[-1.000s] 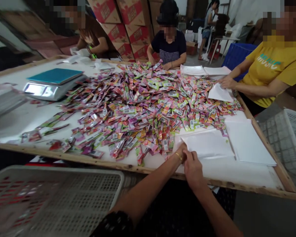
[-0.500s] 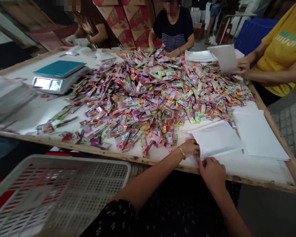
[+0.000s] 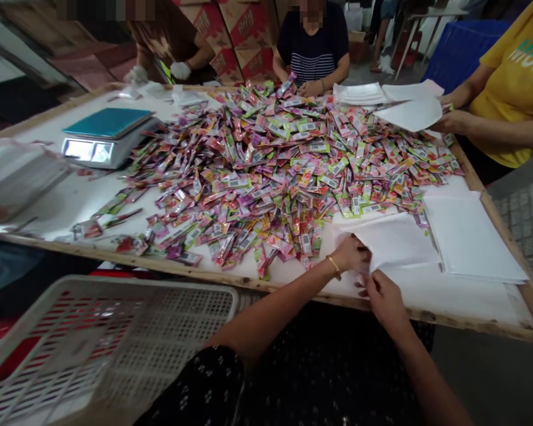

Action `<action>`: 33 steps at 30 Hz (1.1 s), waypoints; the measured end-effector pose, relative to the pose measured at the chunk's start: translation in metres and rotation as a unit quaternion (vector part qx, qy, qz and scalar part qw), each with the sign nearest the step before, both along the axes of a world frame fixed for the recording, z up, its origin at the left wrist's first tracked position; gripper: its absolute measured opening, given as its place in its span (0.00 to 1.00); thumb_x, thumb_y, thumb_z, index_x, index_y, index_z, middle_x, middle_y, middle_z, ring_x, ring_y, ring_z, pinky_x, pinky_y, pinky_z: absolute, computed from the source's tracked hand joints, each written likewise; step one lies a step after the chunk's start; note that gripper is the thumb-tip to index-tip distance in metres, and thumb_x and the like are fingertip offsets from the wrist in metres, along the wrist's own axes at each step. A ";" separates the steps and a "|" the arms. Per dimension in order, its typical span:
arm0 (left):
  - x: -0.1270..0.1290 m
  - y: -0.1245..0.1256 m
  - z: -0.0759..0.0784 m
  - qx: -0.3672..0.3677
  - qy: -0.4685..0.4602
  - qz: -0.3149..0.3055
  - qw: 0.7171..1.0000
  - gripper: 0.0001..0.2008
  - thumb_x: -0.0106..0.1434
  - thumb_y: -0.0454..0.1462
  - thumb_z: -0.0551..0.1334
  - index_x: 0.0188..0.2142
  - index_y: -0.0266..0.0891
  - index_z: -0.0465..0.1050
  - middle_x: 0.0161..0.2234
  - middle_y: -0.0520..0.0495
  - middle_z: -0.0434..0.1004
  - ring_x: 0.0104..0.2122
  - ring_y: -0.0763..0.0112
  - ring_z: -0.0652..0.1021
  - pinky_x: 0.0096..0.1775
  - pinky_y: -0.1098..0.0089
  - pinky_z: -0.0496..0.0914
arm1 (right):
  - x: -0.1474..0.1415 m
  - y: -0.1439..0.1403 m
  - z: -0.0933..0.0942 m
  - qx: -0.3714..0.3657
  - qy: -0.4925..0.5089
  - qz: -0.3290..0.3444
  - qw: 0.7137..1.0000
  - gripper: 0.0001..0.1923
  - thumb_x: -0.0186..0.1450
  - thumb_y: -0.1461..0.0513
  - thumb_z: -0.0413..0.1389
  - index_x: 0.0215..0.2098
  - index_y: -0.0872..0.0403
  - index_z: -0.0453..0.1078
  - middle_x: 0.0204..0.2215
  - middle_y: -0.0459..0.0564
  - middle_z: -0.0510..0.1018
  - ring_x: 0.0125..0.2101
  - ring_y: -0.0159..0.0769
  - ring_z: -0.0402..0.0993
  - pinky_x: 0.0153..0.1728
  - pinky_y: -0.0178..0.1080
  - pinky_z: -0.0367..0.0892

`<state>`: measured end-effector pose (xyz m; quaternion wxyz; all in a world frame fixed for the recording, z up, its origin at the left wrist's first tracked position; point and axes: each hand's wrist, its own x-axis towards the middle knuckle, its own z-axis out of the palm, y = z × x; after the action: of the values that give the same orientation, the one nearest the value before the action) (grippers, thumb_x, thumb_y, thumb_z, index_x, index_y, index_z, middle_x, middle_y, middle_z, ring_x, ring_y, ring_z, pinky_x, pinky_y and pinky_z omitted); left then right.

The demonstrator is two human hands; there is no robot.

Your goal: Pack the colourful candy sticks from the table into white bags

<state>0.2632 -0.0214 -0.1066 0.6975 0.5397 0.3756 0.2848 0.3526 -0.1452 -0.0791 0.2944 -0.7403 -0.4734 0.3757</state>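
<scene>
A white plastic bag (image 3: 400,239) lies on the table near its front edge, its left end between my two hands. My left hand (image 3: 352,254), with a gold bracelet at the wrist, is closed on the bag's left end. My right hand (image 3: 385,296) pinches the same end at its lower corner, close beside the left fingers. Just past the bag spreads a big heap of small colourful sachets (image 3: 266,171). To its right lies a stack of flat white bags (image 3: 473,236).
A scale with a teal top (image 3: 109,123) stands at the left. A white plastic crate (image 3: 173,331) sits below the table's wooden front rim (image 3: 231,278). Co-workers stand around the table; one in a yellow shirt (image 3: 515,89) holds a white bag at the right.
My hands have shifted slightly right, and the bag's left end is now lifted and folded in my fingers. The yellow-shirted co-worker's bag has tipped flatter.
</scene>
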 end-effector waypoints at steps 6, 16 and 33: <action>-0.045 -0.056 0.037 0.351 0.097 -0.313 0.877 0.11 0.66 0.35 0.56 0.37 0.35 0.77 0.36 0.44 0.77 0.38 0.69 0.74 0.43 0.71 0.67 | 0.018 -0.067 0.037 -0.150 0.222 -0.157 0.950 0.26 0.52 0.40 0.59 0.31 0.54 0.69 0.31 0.52 0.79 0.24 0.35 0.75 0.24 0.36 0.72; -0.006 -0.117 0.028 0.446 0.150 -0.351 0.809 0.11 0.69 0.37 0.52 0.40 0.36 0.72 0.39 0.44 0.74 0.40 0.68 0.73 0.42 0.70 0.67 | 0.027 -0.110 0.023 -0.124 0.260 -0.237 0.928 0.23 0.51 0.43 0.62 0.26 0.55 0.72 0.25 0.49 0.78 0.22 0.33 0.74 0.22 0.34 0.70; -0.016 -0.121 0.040 0.427 0.073 -0.345 0.832 0.10 0.68 0.38 0.53 0.35 0.38 0.72 0.39 0.45 0.72 0.39 0.71 0.72 0.40 0.73 0.65 | 0.032 -0.108 0.013 -0.103 0.299 -0.238 0.918 0.23 0.49 0.46 0.66 0.29 0.56 0.72 0.25 0.49 0.77 0.22 0.32 0.70 0.17 0.30 0.61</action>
<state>0.2469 -0.1423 -0.0662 0.4209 0.8978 0.0554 0.1176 0.3851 -0.2530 -0.0665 0.4256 -0.7104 -0.1316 0.5448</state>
